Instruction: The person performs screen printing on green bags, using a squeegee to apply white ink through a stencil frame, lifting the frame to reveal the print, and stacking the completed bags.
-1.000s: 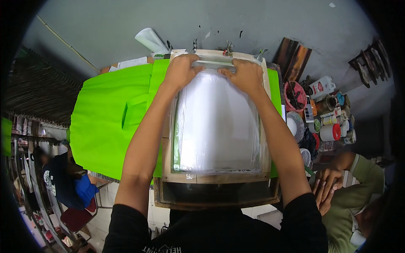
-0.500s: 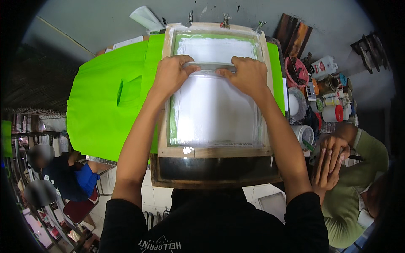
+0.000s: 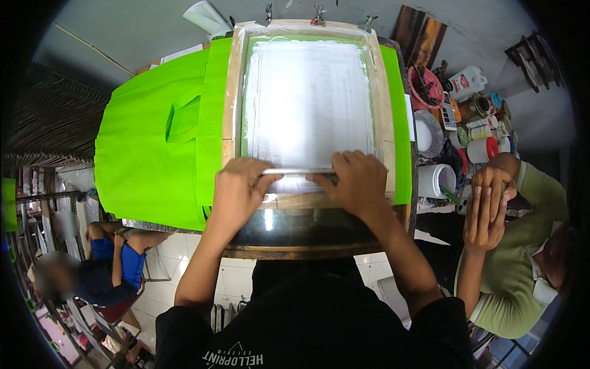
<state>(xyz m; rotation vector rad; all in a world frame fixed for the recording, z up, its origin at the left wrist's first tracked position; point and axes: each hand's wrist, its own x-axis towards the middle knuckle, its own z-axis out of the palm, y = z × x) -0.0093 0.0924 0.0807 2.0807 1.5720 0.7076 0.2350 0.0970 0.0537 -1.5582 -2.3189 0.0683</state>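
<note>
My left hand and my right hand are both closed on the two ends of a squeegee. It lies crosswise at the near end of a wooden-framed printing screen. White ink coats most of the mesh, with streaks around its edges. Under the screen and out to its left spreads a bright green fabric bag, with a handle slot cut in it. Some of this fabric also shows past the right side of the frame.
Metal clamps line the screen's far edge. On the right stand a pink basin, a white tub and several jars. A co-worker in a green shirt sits close on my right; another person sits at lower left.
Both hands have drawn the squeegee from the far part of the screen to its near end. More white-coated mesh now shows beyond it. The co-worker's joined hands have shifted slightly.
</note>
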